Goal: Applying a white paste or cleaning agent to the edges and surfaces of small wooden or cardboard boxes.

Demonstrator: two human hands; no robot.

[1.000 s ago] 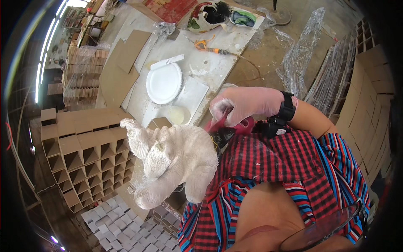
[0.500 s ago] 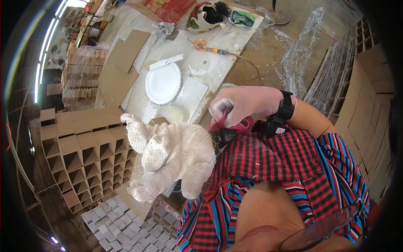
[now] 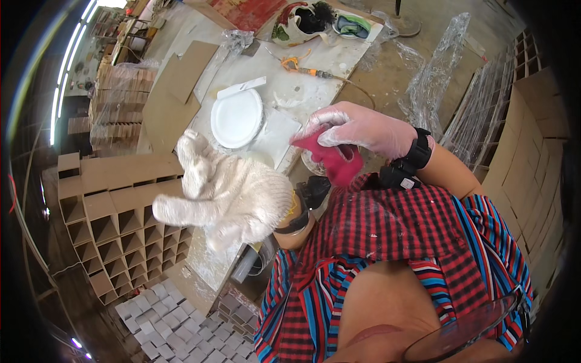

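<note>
My left hand [image 3: 233, 193], in a thick white knit glove with a yellow-threaded cuff, is raised over the near left of the table. Its fingers stand apart, somewhat blurred, and I see nothing held in them. In front of my chest, my right hand [image 3: 363, 130] wears a thin pale glove smeared with white. It pinches a magenta, floppy-looking piece [image 3: 340, 162] with a curved opening; what kind of thing it is I cannot make out. A white round plate [image 3: 237, 118] lies on the table beyond my left hand, with a white flat strip [image 3: 242, 88] at its far edge.
An orange air blow gun [image 3: 296, 66] with a hose lies on the table. Cardboard sheets [image 3: 175, 97] and a fabric bag [image 3: 296, 27] are farther off. Cardboard compartments [image 3: 130, 224] stand left, with white boxes [image 3: 175, 317] nearer. Plastic wrap [image 3: 436, 72] lies right; wrapped stacks [image 3: 478, 115] stand beyond.
My left hand has turned and moved left and up, and its fingers have spread. My right hand has lifted slightly with the magenta piece, away from the left wrist.
</note>
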